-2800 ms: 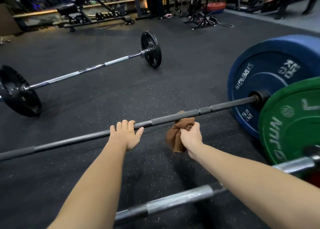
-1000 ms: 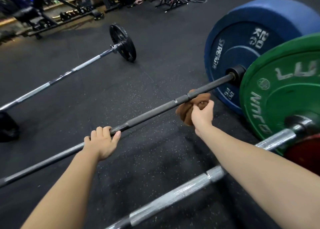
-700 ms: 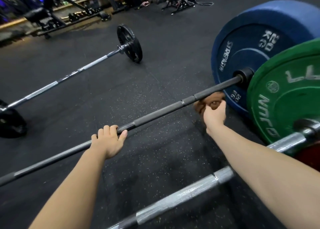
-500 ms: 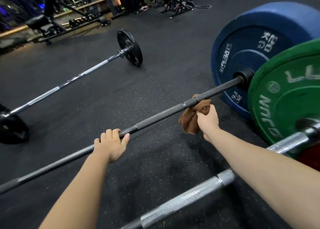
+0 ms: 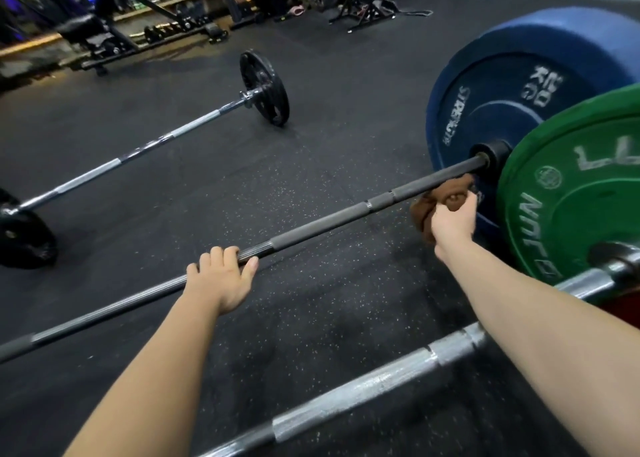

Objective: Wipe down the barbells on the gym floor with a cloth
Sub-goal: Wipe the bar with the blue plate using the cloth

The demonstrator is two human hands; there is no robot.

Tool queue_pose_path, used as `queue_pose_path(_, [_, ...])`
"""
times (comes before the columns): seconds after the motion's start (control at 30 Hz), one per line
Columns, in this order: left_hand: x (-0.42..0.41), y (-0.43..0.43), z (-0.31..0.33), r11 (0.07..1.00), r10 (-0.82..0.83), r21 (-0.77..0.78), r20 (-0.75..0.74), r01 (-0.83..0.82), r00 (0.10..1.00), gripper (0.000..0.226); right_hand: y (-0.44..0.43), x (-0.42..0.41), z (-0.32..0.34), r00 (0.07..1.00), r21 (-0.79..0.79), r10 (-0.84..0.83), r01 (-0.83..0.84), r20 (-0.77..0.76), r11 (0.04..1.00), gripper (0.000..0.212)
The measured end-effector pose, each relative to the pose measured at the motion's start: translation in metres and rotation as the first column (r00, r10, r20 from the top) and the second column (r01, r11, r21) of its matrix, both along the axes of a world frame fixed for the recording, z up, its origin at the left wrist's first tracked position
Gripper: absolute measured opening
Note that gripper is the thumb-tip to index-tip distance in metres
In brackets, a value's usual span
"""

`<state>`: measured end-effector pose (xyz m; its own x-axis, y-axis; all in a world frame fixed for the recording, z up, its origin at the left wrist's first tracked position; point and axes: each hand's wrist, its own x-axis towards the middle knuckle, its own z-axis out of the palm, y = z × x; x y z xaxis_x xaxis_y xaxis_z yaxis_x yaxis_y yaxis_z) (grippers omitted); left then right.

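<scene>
A dark barbell bar runs across the black rubber floor from lower left to a blue plate at right. My left hand rests over the bar, fingers curled across its top. My right hand grips a brown cloth bunched against the underside of the bar, close to the blue plate's hub. A chrome barbell with a green plate lies nearest me. A third barbell with small black plates lies farther off at left.
The speckled rubber floor stretches between the bars. Benches, racks and stands line the far edge of the room. A red plate edge shows under my right forearm at the right border.
My right hand has slid the cloth along the dark bar to the right, from near the smooth ring to just beside the blue plate's hub. My left hand stays on the bar.
</scene>
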<state>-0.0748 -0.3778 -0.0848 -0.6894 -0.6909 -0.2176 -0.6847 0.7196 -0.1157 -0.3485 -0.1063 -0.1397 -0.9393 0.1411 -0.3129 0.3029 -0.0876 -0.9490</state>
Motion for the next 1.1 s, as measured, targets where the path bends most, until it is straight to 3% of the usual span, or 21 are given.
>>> queue_pose_path(0.1, [0.002, -0.001, -0.001, 1.000, 0.001, 0.002, -0.001, -0.001, 1.000, 0.061, -0.007, 0.014, -0.009, 0.982, 0.148, 0.188, -0.185, -0.003, 0.972, 0.035])
queue_pose_path(0.17, [0.002, -0.002, -0.001, 1.000, 0.002, 0.003, 0.003, -0.002, 1.000, 0.062, -0.012, 0.017, -0.009, 0.984, 0.108, 0.176, -0.175, 0.000, 0.979, 0.025])
queue_pose_path(0.27, [0.003, -0.004, -0.004, 1.000, -0.008, -0.007, 0.003, 0.008, 1.000, 0.062, -0.010, 0.007, -0.009, 0.996, 0.013, 0.084, -0.084, -0.011, 0.996, 0.038])
queue_pose_path(0.33, [0.002, -0.005, -0.005, 1.000, -0.007, -0.013, 0.004, 0.007, 1.000, 0.062, 0.001, -0.003, -0.006, 0.998, -0.040, -0.062, 0.061, -0.028, 0.997, 0.051])
queue_pose_path(0.4, [0.002, -0.005, -0.005, 1.000, -0.009, -0.022, 0.008, 0.009, 1.000, 0.063, 0.012, -0.012, -0.001, 0.966, -0.078, -0.252, 0.248, -0.046, 0.965, 0.052])
queue_pose_path(0.47, [0.001, -0.005, -0.005, 1.000, -0.012, -0.021, 0.011, 0.012, 1.000, 0.063, 0.015, -0.015, 0.002, 0.944, -0.084, -0.318, 0.311, -0.088, 0.947, 0.050])
queue_pose_path(0.63, [0.003, -0.006, -0.007, 1.000, -0.011, -0.021, -0.019, 0.011, 1.000, 0.062, 0.009, -0.005, 0.003, 0.960, 0.147, -0.123, 0.163, -0.251, 0.976, 0.047])
queue_pose_path(0.7, [0.003, -0.006, -0.008, 1.000, -0.009, -0.022, -0.016, 0.009, 1.000, 0.062, 0.011, -0.004, 0.009, 0.951, 0.290, -0.146, 0.226, -0.271, 0.930, 0.041])
queue_pose_path(0.8, [0.002, -0.007, -0.009, 1.000, -0.009, -0.028, -0.013, 0.009, 1.000, 0.063, 0.017, -0.009, 0.009, 0.895, 0.362, -0.213, 0.363, -0.392, 0.859, 0.044])
queue_pose_path(0.9, [0.002, -0.008, -0.010, 0.999, -0.009, -0.038, -0.017, 0.009, 1.000, 0.062, 0.019, -0.013, 0.011, 0.874, 0.261, -0.167, 0.311, -0.456, 0.914, 0.047])
queue_pose_path(1.0, [0.001, -0.007, -0.009, 0.999, -0.010, -0.036, -0.021, 0.009, 1.000, 0.062, 0.022, -0.015, 0.020, 0.879, 0.096, -0.265, 0.327, -0.396, 0.940, 0.052])
queue_pose_path(1.1, [0.003, -0.006, -0.011, 0.999, -0.016, -0.041, -0.022, 0.015, 1.000, 0.062, 0.023, -0.013, 0.026, 0.862, 0.118, -0.257, 0.339, -0.437, 0.934, 0.048])
